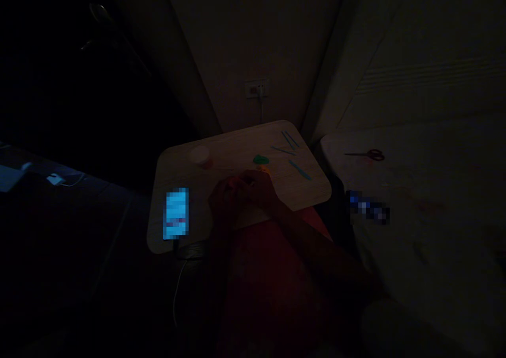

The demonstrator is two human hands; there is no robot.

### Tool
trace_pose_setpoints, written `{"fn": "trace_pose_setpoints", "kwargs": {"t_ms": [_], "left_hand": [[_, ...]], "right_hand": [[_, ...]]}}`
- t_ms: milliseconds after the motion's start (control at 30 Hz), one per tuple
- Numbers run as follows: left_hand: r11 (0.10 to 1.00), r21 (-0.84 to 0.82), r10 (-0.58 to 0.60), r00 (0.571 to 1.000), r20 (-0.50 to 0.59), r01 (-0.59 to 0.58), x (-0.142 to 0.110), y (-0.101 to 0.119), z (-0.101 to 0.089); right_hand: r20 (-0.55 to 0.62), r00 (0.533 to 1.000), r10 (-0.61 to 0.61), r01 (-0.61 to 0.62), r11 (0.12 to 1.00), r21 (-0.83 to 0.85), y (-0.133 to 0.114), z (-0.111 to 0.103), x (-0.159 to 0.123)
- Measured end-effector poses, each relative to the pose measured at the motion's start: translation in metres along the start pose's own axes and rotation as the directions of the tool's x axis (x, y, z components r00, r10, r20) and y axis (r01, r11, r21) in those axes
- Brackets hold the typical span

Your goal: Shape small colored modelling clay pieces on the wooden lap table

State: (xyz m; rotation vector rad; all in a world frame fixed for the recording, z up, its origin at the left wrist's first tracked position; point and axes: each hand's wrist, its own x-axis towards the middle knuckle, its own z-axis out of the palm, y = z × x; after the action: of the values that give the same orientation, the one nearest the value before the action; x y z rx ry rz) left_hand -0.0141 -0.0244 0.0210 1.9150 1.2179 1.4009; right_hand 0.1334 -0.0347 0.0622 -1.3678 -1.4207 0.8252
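Note:
The room is very dark, so finger detail is faint. My left hand (223,195) and my right hand (260,187) meet over the front half of a small wooden table (174,163). Both have curled fingers, closed around a small reddish-orange lump (233,181) that looks like modelling clay, mostly hidden by the fingers. Just beyond my right hand lie a green lump (261,159) and an orange piece (264,168), partly covered. To their right are several thin blue-green sticks (290,139) and a flat blue-green tool (300,170).
A pale-topped tub (201,155) stands at the table's back left. A lit phone (176,213) is at its left front, near a cable (176,289). On the pale surface to the right lie scissors (373,154) and a blurred blue item (368,207). A wall socket (256,88) holds a plug.

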Motion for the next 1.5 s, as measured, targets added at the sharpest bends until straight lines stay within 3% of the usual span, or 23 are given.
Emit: {"fn": "trace_pose_setpoints", "kwargs": {"t_ms": [233, 467, 633, 833, 1100, 1367, 1500], "left_hand": [[1.000, 0.017, 0.026, 0.998, 0.050, -0.026, -0.001, 0.006, 0.000], [0.999, -0.026, 0.024, 0.993, 0.116, -0.021, -0.003, -0.005, 0.002], [0.992, -0.109, -0.050, 0.996, 0.068, 0.057, -0.005, -0.007, 0.002], [0.970, -0.201, -0.130, 0.990, 0.054, 0.138, -0.002, -0.003, 0.001], [0.976, -0.174, -0.121, 0.990, 0.070, 0.131, -0.001, -0.004, -0.002], [0.915, -0.312, -0.275, 0.961, -0.015, 0.257, -0.005, -0.005, 0.006], [0.896, -0.335, -0.295, 0.955, 0.041, 0.291, -0.005, -0.011, 0.003]], "right_hand": [[0.061, 0.996, 0.066, -0.065, 0.998, -0.007, 0.006, -0.003, 0.005], [0.138, 0.990, -0.041, 0.058, 0.991, -0.117, 0.001, -0.005, 0.005], [0.171, 0.982, -0.079, 0.094, 0.992, -0.081, 0.000, 0.000, 0.001], [0.191, 0.975, -0.110, 0.144, 0.974, -0.175, -0.002, -0.001, -0.002], [0.323, 0.927, -0.193, 0.295, 0.905, -0.308, -0.008, -0.006, -0.003], [0.421, 0.875, -0.240, 0.369, 0.893, -0.259, -0.001, -0.009, 0.000], [0.435, 0.864, -0.254, 0.394, 0.879, -0.269, -0.004, -0.012, -0.002]]}}
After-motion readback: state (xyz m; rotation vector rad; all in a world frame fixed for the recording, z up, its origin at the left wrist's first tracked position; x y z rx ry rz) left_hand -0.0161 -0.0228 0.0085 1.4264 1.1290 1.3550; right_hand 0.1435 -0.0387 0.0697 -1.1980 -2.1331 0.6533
